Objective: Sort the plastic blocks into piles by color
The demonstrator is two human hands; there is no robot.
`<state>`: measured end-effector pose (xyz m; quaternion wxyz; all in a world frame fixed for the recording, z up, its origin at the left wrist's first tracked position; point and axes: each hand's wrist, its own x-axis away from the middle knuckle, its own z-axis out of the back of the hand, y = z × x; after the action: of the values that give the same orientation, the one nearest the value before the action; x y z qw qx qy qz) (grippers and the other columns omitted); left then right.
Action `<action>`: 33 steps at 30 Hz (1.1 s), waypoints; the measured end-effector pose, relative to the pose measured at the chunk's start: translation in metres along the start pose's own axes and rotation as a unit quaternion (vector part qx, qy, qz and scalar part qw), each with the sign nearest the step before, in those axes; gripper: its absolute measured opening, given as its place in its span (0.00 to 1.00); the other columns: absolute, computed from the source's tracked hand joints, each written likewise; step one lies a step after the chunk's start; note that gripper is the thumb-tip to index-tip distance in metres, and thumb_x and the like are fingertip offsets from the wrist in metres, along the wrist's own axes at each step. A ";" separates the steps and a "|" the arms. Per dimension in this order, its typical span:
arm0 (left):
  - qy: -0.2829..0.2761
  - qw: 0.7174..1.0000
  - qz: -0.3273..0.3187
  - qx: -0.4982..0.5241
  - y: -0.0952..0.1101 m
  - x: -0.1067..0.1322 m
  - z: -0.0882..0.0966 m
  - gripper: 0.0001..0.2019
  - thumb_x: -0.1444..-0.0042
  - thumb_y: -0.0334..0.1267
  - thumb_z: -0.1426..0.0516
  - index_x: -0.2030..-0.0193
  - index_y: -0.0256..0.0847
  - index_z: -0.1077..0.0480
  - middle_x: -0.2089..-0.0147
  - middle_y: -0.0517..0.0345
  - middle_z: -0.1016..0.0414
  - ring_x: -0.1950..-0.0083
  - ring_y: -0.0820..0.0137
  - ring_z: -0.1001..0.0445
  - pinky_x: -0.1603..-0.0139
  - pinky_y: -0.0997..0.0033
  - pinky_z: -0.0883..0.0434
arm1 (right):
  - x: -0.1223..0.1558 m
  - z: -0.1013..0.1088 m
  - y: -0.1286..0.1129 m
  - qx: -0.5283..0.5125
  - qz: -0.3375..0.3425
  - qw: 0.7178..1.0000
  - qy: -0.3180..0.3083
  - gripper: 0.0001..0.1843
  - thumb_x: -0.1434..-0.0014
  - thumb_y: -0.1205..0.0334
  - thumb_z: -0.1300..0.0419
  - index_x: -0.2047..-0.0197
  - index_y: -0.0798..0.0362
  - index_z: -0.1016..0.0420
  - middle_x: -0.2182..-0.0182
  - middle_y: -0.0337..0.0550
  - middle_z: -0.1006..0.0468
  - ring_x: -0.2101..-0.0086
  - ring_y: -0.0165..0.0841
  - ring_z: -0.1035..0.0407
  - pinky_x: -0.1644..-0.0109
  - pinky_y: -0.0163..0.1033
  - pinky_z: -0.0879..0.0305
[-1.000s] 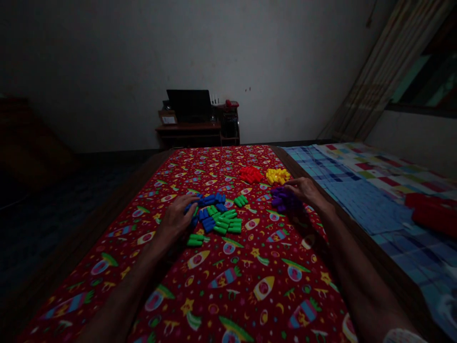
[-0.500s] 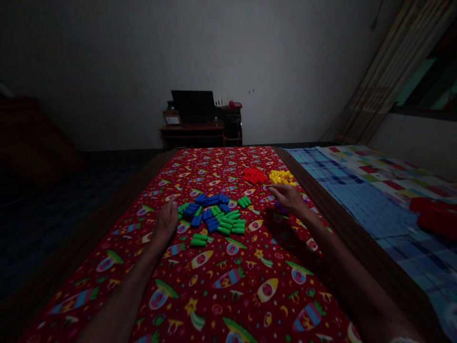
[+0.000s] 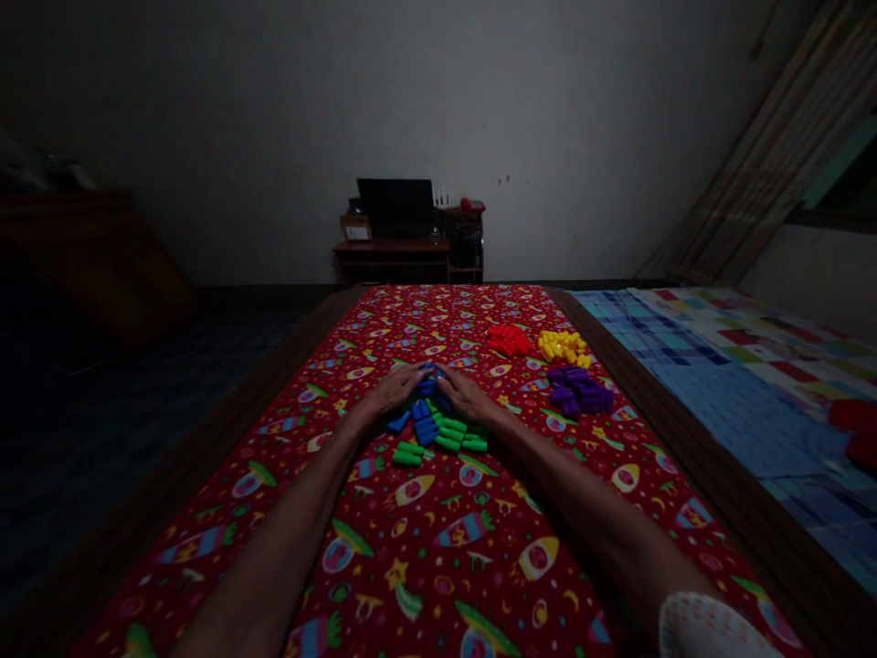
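Note:
My left hand (image 3: 395, 387) and my right hand (image 3: 463, 393) are cupped around a cluster of blue plastic toy blocks (image 3: 426, 387), pressing it from both sides. The blocks look like short tubes joined side by side. Part of the cluster is hidden by my fingers. Nearer to me, another blue block (image 3: 424, 423) lies against several green blocks (image 3: 449, 434). One separate green block (image 3: 408, 454) rests at the front of the pile.
Beyond my right hand lie a red block pile (image 3: 509, 340), a yellow pile (image 3: 563, 348) and a purple pile (image 3: 581, 392). All rest on a red rocket-print cloth (image 3: 438, 567). A desk with a monitor (image 3: 396, 206) stands by the wall.
My right hand has moved left from the purple pile, and my left hand has moved inward. Both now enclose blue blocks, which are bunched closer together. The view has shifted slightly left.

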<state>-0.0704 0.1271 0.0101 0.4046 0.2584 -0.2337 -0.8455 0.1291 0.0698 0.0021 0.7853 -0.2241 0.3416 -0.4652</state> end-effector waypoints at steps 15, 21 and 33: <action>0.125 0.984 0.076 0.102 0.018 0.075 0.012 0.32 0.38 0.57 0.58 0.37 0.37 0.38 0.48 0.46 0.22 0.45 0.58 0.26 0.40 0.54 0.33 | 0.074 0.038 -0.022 0.068 0.048 0.993 -0.082 0.32 0.40 0.61 0.43 0.34 0.55 0.42 0.50 0.52 0.24 0.53 0.39 0.30 0.48 0.44 0.35; 0.189 0.968 0.103 0.125 0.007 0.073 0.006 0.31 0.38 0.53 0.57 0.34 0.34 0.44 0.50 0.43 0.22 0.49 0.60 0.23 0.44 0.54 0.29 | 0.052 0.006 -0.031 0.090 0.015 0.994 -0.060 0.33 0.43 0.62 0.41 0.35 0.56 0.40 0.48 0.54 0.25 0.50 0.42 0.32 0.46 0.46 0.37; 0.148 0.979 0.101 0.097 -0.002 0.072 0.011 0.28 0.40 0.49 0.55 0.37 0.35 0.41 0.51 0.45 0.21 0.49 0.60 0.23 0.43 0.54 0.31 | 0.041 0.062 -0.019 0.090 -0.058 0.994 0.004 0.20 0.49 0.70 0.48 0.56 0.59 0.21 0.66 0.47 0.19 0.68 0.34 0.28 0.64 0.34 0.37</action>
<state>-0.1173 0.0719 -0.0010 0.4909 0.3938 -0.2770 -0.7261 0.1783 0.0271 0.0431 0.7725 -0.1702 0.2879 -0.5398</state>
